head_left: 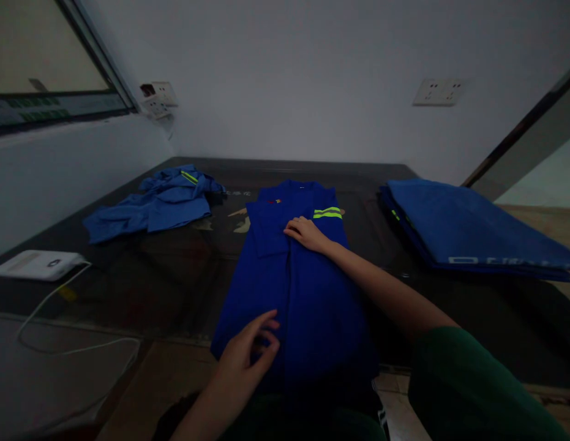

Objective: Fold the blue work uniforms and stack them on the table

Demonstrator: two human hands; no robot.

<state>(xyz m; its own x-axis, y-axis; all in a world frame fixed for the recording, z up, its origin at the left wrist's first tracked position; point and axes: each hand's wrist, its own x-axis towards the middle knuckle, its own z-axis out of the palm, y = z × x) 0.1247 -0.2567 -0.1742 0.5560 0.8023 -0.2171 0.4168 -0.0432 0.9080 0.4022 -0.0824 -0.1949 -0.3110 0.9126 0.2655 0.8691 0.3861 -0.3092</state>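
A dark blue work shirt point(321, 300) lies front up, its collar at the far end and its lower part reaching past the table's near edge towards my lap. One sleeve is laid over the front on the left; a yellow-green and grey reflective band point(327, 212) crosses the right side. My right hand point(307, 234) rests on the shirt's chest beside the sleeve end, fingers loosely bent with no cloth visibly gripped. Nearer to me, my left hand point(252, 346) hovers at the shirt's lower left, fingers curved and apart, holding nothing.
On the dark table point(174, 282), a crumpled blue garment point(160, 202) lies at left and a stack of folded blue garments point(468, 220) at right. A white power bank point(39, 264) with a cable point(50, 297) sits near the left edge. A wall with sockets point(438, 92) stands behind.
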